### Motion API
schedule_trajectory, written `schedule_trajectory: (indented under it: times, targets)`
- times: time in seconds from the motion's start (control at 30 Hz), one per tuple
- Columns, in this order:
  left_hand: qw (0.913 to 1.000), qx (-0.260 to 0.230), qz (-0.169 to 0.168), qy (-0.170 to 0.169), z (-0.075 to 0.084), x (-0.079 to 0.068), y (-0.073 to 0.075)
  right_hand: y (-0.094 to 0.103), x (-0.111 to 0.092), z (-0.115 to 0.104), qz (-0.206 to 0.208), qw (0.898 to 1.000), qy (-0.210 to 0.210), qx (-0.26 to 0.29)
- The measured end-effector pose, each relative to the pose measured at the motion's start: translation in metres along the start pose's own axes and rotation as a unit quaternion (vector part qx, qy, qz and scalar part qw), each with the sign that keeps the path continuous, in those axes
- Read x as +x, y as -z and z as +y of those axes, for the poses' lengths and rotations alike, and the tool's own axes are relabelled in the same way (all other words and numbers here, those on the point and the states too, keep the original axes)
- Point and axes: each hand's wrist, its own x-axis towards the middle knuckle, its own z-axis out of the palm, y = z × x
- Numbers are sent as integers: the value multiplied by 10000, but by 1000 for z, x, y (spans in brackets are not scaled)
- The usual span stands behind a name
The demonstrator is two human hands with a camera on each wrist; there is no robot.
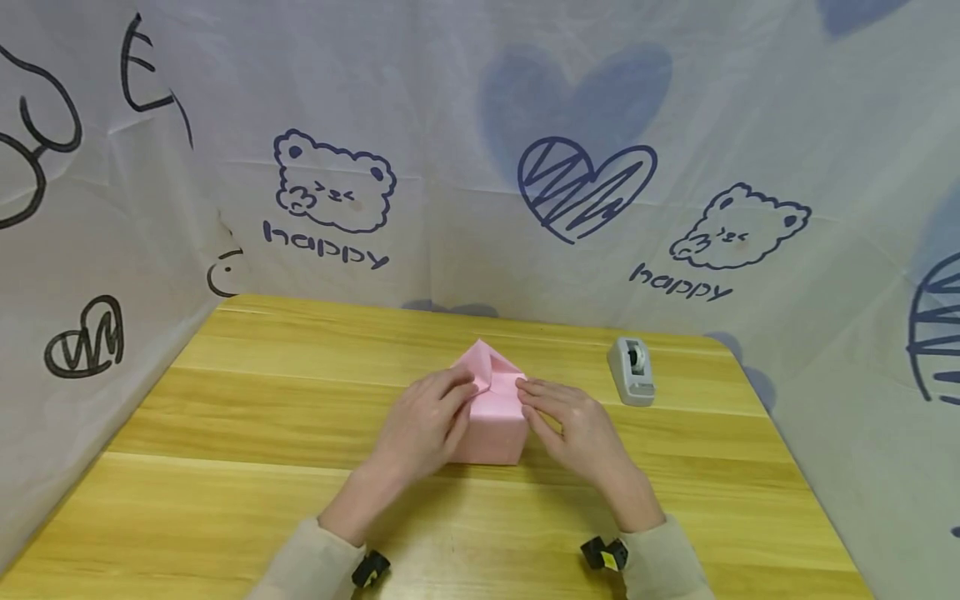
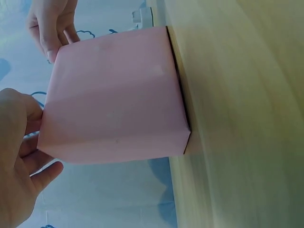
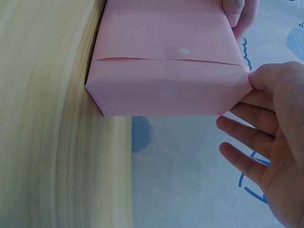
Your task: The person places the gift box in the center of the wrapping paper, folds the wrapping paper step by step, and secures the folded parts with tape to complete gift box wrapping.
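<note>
A box wrapped in pink paper [image 1: 491, 429] stands on the table in front of me, its far paper end folded up into a pointed flap [image 1: 477, 354]. On its left top edge my left hand [image 1: 425, 421] pinches the paper by the fold. My right hand [image 1: 573, 425] holds the right top edge between thumb and forefinger. In the right wrist view, the other fingers of the right hand [image 3: 280, 128] spread away from the box corner. A paper seam [image 3: 166, 59] runs across the side there. The left wrist view shows a smooth pink side [image 2: 114, 95].
A grey-white tape dispenser [image 1: 632, 372] stands at the back right of the wooden table [image 1: 262, 400]. White cloth [image 1: 450, 108] with drawn bears and hearts hangs behind the table and along both sides.
</note>
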Motion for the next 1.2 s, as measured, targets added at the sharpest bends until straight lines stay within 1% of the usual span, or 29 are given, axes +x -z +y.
schedule_trajectory:
  times: [0.07,0.13,0.3,0.57,0.7,0.8,0.97,1.07,1.2]
  targets:
    - [10000,47,-57,-20,-1,0,0,-1,0,0,-54,9999,-113,32]
    - [9997,216,-145,22,-2,-1,0,-1,-1,0,-111,9996,-234,73]
    - [9959,731,-515,162,-1,-2,1,-1,-1,1,-190,9988,-406,203]
    - [9912,799,-1055,90,3,-4,-3,-1,1,-1,-206,9979,-576,229]
    - [9870,707,-1417,270,7,-8,-6,-2,2,-3,-220,9971,-679,259]
    - [9859,595,-1513,391,10,-9,-5,-3,4,-7,-247,9976,-571,307]
    - [9846,539,-1630,322,9,-7,0,-7,5,-11,-301,9992,-66,256]
    - [9830,413,-1778,203,7,-5,7,-10,5,-13,-464,9988,117,74]
    - [9791,87,-2028,160,1,-2,21,-16,5,-14,-816,9964,134,-200]
